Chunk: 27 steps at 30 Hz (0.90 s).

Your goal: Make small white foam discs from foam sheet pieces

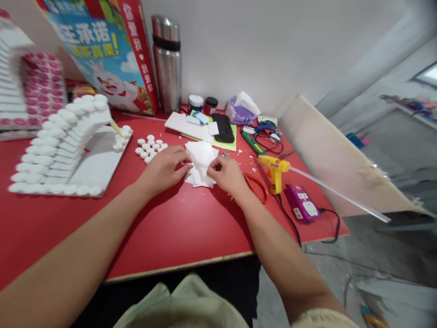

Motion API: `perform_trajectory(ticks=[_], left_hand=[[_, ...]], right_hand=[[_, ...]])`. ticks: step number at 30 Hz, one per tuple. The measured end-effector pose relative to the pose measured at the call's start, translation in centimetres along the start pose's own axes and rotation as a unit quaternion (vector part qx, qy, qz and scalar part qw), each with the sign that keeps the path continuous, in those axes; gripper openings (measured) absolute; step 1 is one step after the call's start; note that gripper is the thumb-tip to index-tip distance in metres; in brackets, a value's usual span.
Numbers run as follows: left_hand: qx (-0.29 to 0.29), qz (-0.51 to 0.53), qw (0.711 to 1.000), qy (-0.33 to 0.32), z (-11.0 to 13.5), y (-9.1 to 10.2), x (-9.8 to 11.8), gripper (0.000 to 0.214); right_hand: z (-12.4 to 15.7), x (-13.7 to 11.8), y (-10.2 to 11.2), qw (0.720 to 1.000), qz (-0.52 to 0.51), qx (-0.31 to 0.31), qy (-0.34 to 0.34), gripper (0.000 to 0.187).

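Several thin white paper sheets, perhaps tissue, lie loosely stacked on the red table between my hands. My left hand is closed in a pinch at the left edge of the sheets. On the opposite side, my right hand pinches the upper sheet, which is slightly raised and creased. Just beyond my left hand sits a group of small round white pieces. Orange-handled pliers lie by my right wrist, partly hidden.
A white stepped model with rounded edging stands at left. To the right are a yellow glue gun with a long clear stick, a purple power socket and cords. Behind stand a steel flask, jars and a tissue pack.
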State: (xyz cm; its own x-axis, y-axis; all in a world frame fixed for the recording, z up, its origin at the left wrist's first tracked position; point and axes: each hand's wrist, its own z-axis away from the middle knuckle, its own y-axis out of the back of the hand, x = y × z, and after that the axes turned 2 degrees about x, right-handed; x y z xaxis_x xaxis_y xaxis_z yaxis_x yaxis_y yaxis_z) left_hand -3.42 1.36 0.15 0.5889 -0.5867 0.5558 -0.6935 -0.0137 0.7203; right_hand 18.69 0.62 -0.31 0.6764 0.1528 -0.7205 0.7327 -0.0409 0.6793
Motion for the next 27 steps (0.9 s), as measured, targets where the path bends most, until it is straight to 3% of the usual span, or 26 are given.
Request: perform_trajectory(ticks=[4, 7, 10, 12, 13, 14, 17, 19, 21, 22, 24, 25, 27], left_hand=[[-0.007, 0.034, 0.999, 0.002, 0.2, -0.2, -0.4, 0.022], [-0.040, 0.121, 0.992, 0.016, 0.6, -1.0, 0.1, 0.030], [-0.126, 0.273, 0.952, 0.056, 1.2, -1.7, 1.7, 0.034], [-0.189, 0.411, 0.885, 0.111, 1.2, -1.8, 2.9, 0.035], [-0.193, 0.467, 0.851, 0.142, 1.1, -1.7, 3.3, 0.036], [-0.162, 0.506, 0.831, 0.165, 1.0, -1.5, 3.5, 0.035], [0.015, 0.527, 0.828, 0.189, 0.4, -1.0, 3.0, 0.028], [0.075, 0.481, 0.851, 0.198, 0.2, -1.0, 2.2, 0.026], [0.062, 0.435, 0.872, 0.213, 0.3, -1.3, 1.7, 0.024], [0.015, 0.450, 0.863, 0.228, 0.4, -1.5, 1.6, 0.024], [-0.070, 0.532, 0.804, 0.256, 0.5, -1.9, 1.8, 0.031], [-0.069, 0.557, 0.785, 0.262, 0.5, -2.1, 1.9, 0.035], [-0.012, 0.590, 0.761, 0.268, 0.3, -2.1, 2.1, 0.040]], right_hand=[[-0.5, 0.3, 1.9, 0.981, -0.168, 0.092, -0.036, 0.006], [-0.9, 0.5, 3.7, 0.932, -0.302, 0.187, -0.071, 0.008], [-1.3, 0.6, 4.5, 0.886, -0.397, 0.228, -0.074, 0.015], [-1.4, 0.6, 4.4, 0.875, -0.430, 0.209, -0.079, 0.023], [-1.4, 0.6, 4.2, 0.873, -0.439, 0.194, -0.085, 0.028], [-1.3, 0.5, 4.0, 0.872, -0.445, 0.180, -0.090, 0.034], [-1.3, 0.3, 3.6, 0.863, -0.474, 0.148, -0.098, 0.046], [-1.3, 0.2, 3.6, 0.850, -0.496, 0.144, -0.102, 0.049], [-1.4, 0.1, 3.9, 0.839, -0.512, 0.142, -0.114, 0.047], [-1.4, 0.1, 4.0, 0.836, -0.518, 0.137, -0.122, 0.044], [-1.2, -0.2, 4.2, 0.834, -0.522, 0.119, -0.131, 0.039], [-1.1, -0.3, 4.2, 0.839, -0.517, 0.105, -0.133, 0.038], [-0.8, -0.6, 3.9, 0.866, -0.477, 0.058, -0.137, 0.041]])
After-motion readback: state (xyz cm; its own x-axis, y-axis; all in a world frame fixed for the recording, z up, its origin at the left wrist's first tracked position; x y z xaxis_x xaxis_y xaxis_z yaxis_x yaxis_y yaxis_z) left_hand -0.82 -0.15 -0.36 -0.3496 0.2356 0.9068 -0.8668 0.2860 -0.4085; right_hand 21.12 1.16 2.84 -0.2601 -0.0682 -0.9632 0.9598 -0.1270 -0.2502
